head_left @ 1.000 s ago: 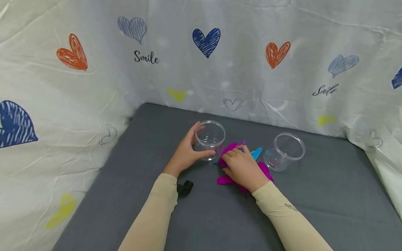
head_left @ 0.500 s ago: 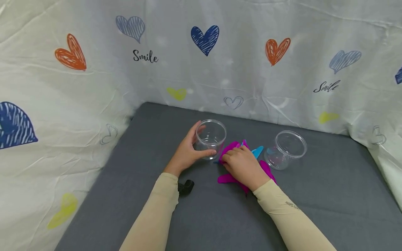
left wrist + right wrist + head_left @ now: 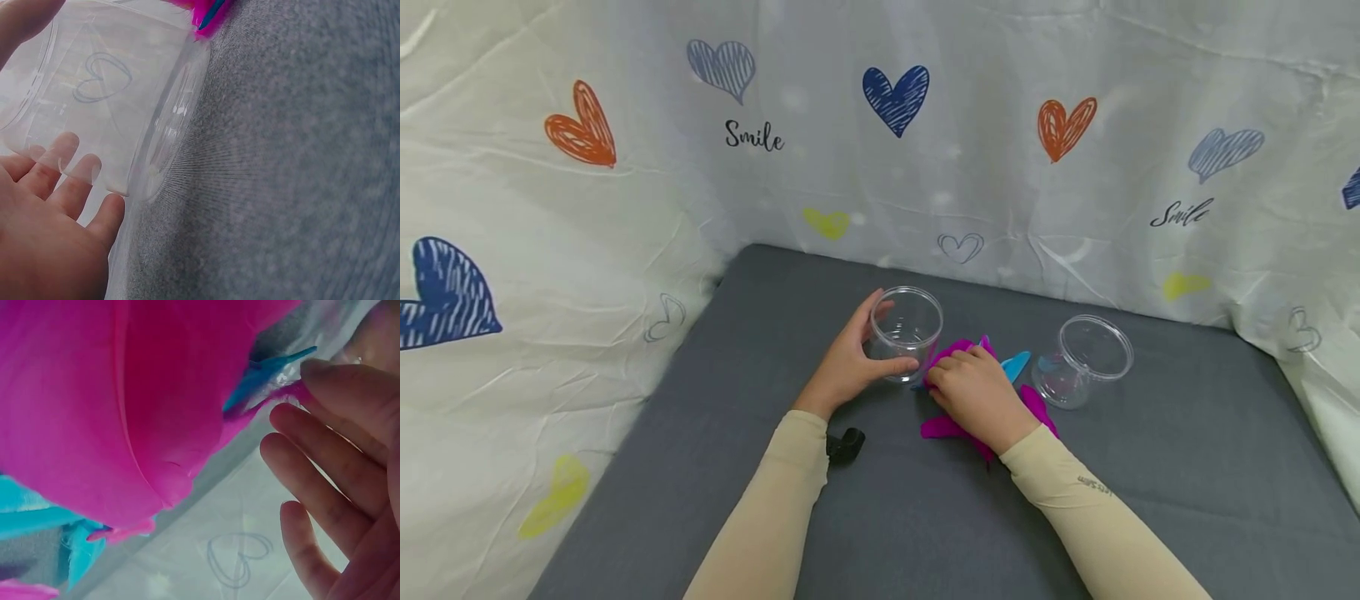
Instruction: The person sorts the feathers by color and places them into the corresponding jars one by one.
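Observation:
My left hand holds a clear plastic jar upright on the table, thumb across the near side and fingers behind it. Inside, the jar looks empty. Just right of it, my right hand reaches down over a small heap of magenta feathers and blue feathers, covering much of it. The right wrist view shows thumb and index finger pinching the quill end of a magenta feather. Large magenta feathers and a blue feather fill the left of that view.
A second clear jar stands right of the feathers. A black object sits beside the left wrist. The grey cloth-covered table ends at a white curtain printed with hearts.
My right thumb has drawn in toward the fingers over the feathers. The left hand and both jars stay in place; the head view shifts slightly.

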Demonstrator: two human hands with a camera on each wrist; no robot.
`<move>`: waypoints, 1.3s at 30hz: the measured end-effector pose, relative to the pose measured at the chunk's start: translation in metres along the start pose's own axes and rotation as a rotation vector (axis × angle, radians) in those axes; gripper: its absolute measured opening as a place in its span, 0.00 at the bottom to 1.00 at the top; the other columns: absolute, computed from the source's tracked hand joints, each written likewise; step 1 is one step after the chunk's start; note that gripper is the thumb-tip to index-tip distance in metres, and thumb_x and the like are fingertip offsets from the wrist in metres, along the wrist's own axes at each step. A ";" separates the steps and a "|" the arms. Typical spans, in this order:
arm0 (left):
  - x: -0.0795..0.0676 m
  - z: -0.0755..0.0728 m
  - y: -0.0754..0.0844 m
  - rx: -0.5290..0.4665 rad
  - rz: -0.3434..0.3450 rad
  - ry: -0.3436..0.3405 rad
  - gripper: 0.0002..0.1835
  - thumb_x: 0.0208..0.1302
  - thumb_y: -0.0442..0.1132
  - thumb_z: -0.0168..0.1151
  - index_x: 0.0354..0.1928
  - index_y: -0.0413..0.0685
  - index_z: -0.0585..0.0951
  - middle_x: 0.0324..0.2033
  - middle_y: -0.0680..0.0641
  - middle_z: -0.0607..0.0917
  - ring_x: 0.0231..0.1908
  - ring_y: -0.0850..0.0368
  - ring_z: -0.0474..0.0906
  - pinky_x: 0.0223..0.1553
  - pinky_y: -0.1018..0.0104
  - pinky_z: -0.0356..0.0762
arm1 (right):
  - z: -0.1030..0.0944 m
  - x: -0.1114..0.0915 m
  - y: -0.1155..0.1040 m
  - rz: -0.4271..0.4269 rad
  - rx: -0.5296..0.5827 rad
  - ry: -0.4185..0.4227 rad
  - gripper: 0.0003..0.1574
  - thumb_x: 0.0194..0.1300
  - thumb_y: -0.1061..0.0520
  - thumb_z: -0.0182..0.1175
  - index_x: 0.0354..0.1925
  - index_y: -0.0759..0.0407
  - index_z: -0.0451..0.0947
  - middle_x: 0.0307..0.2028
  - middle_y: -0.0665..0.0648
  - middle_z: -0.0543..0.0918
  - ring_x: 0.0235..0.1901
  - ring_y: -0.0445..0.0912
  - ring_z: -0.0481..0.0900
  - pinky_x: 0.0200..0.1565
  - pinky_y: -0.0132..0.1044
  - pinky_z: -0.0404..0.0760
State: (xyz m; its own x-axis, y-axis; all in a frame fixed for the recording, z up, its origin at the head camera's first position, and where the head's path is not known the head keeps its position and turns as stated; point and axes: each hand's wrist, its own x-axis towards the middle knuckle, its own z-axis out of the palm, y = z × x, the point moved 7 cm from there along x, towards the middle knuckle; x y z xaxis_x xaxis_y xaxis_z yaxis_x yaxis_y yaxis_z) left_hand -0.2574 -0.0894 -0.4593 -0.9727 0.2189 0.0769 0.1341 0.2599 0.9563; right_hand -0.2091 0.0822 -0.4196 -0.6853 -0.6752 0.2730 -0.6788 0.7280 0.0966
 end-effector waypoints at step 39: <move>-0.002 0.000 -0.002 0.016 0.001 -0.017 0.65 0.57 0.55 0.85 0.87 0.74 0.50 0.81 0.57 0.68 0.83 0.55 0.61 0.83 0.46 0.60 | -0.047 -0.012 0.022 0.060 0.192 0.221 0.06 0.64 0.55 0.80 0.40 0.51 0.94 0.33 0.48 0.93 0.31 0.43 0.87 0.37 0.41 0.83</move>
State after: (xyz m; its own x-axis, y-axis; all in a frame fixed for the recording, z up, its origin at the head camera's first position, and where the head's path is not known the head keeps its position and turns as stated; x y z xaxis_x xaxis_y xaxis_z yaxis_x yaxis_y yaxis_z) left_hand -0.2557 -0.0907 -0.4608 -0.9693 0.2349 0.0725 0.1378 0.2752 0.9515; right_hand -0.2035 0.1120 -0.3753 -0.6662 -0.5738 0.4762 -0.6905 0.7159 -0.1033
